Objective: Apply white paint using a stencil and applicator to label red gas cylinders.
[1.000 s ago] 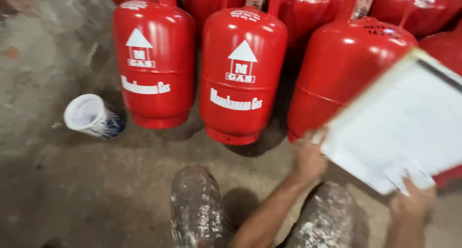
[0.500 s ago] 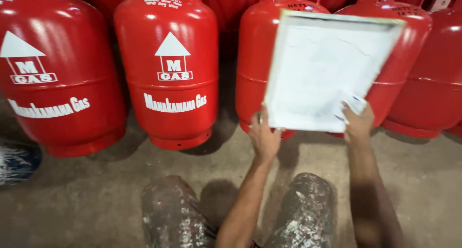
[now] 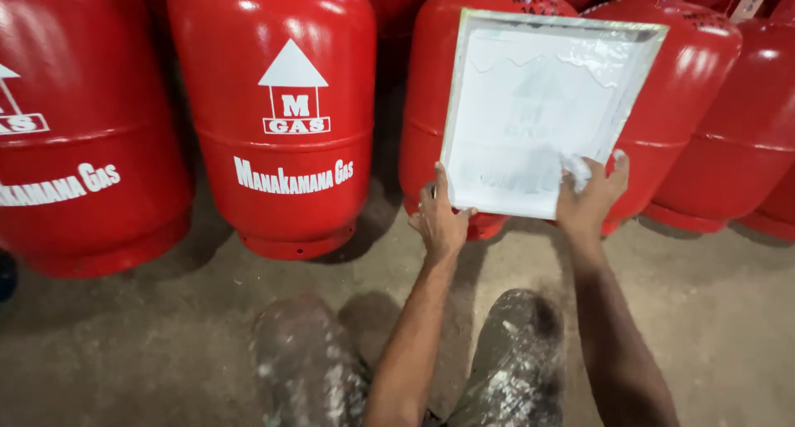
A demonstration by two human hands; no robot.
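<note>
A white-framed stencil screen [image 3: 542, 104], smeared with white paint, rests flat against a red gas cylinder [image 3: 431, 104]. My left hand [image 3: 439, 220] grips the frame's lower left corner. My right hand [image 3: 590, 193] presses on the screen's lower right part with a small white wad under the fingers. To the left stands a red cylinder [image 3: 281, 112] with a white house-shaped mark and white lettering on it.
More red cylinders stand in a row: one at the far left [image 3: 74, 137], others at the right [image 3: 745, 120]. My paint-spattered knees [image 3: 306, 361] are low in the frame above a grey concrete floor [image 3: 729, 311].
The view has shifted right along the row. The screen swung from tilted at the right edge to flat against a cylinder, and both hands now hold its lower edge.
</note>
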